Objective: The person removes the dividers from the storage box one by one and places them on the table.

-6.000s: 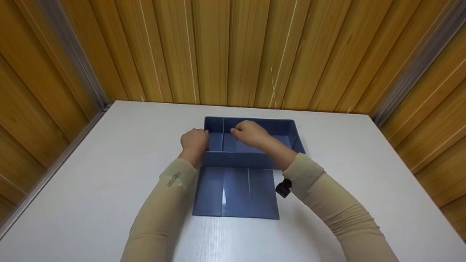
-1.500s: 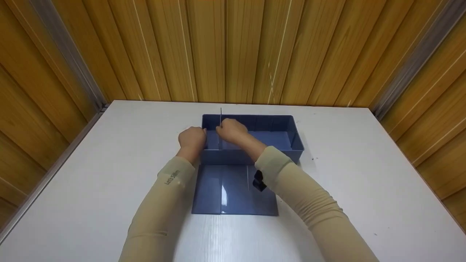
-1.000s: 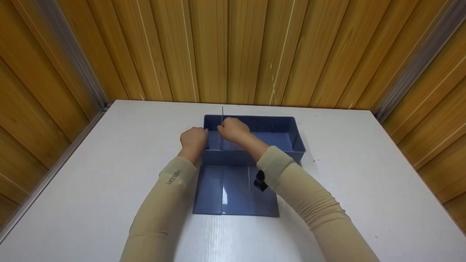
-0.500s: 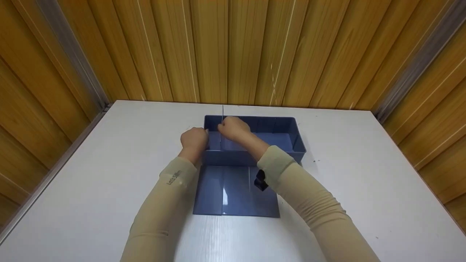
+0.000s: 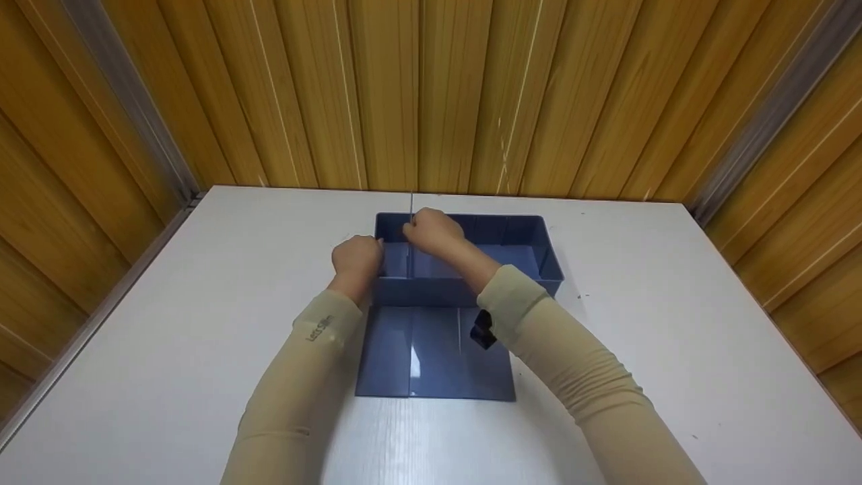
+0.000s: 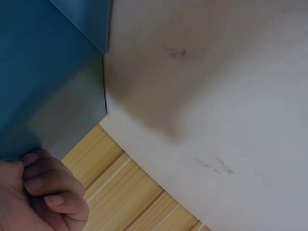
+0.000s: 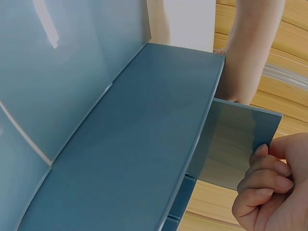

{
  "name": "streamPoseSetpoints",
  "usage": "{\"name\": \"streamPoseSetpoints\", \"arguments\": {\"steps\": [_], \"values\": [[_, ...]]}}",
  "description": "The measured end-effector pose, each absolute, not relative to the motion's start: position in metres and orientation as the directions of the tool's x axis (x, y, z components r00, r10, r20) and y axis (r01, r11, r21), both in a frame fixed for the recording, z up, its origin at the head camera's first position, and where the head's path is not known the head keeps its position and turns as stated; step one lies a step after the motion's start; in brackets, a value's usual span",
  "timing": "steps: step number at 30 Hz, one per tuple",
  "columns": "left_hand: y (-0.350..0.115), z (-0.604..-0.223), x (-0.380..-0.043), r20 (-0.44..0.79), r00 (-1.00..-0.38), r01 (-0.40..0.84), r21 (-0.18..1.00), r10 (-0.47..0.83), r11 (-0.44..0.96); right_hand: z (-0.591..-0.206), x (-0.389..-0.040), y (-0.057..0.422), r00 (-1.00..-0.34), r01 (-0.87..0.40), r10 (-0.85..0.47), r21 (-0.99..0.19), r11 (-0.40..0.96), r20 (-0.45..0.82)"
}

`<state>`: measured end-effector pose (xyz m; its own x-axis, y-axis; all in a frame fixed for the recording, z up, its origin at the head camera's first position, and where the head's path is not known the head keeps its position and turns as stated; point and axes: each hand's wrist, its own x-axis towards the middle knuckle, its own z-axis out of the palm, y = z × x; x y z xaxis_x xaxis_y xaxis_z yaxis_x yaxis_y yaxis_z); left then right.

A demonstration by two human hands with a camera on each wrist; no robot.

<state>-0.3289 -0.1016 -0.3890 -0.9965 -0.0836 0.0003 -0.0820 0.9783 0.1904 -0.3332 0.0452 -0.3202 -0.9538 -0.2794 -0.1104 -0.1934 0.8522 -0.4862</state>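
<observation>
A long blue open box stands toward the back of the white table. My left hand grips its left wall, the fingers curled over the rim; the left wrist view shows the left hand's fingers bent at the wall. My right hand is over the box's left part and pinches a thin flat divider between thumb and bent fingers. The divider stands upright across the box and sticks up above the rim. Its lower part is hidden inside the box.
Flat blue panels lie on the table in front of the box, with a seam across them. Slot ribs line the box's back wall. White tabletop surrounds the box, and a yellow wood-grain wall rises behind.
Since the earliest frame, my right hand has moved left onto the divider. The divider now stands above the rim and has risen slightly further over the last second. My left hand has stayed put.
</observation>
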Motion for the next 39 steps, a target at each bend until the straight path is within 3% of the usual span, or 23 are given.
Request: {"name": "streamPoseSetpoints", "arguments": {"steps": [39], "values": [[-0.104, -0.389, -0.331, 0.009, -0.996, -0.082, 0.206, -0.086, 0.975, -0.299, -0.334, 0.055, -0.966, -0.171, -0.244, -0.512, 0.842, -0.080]]}}
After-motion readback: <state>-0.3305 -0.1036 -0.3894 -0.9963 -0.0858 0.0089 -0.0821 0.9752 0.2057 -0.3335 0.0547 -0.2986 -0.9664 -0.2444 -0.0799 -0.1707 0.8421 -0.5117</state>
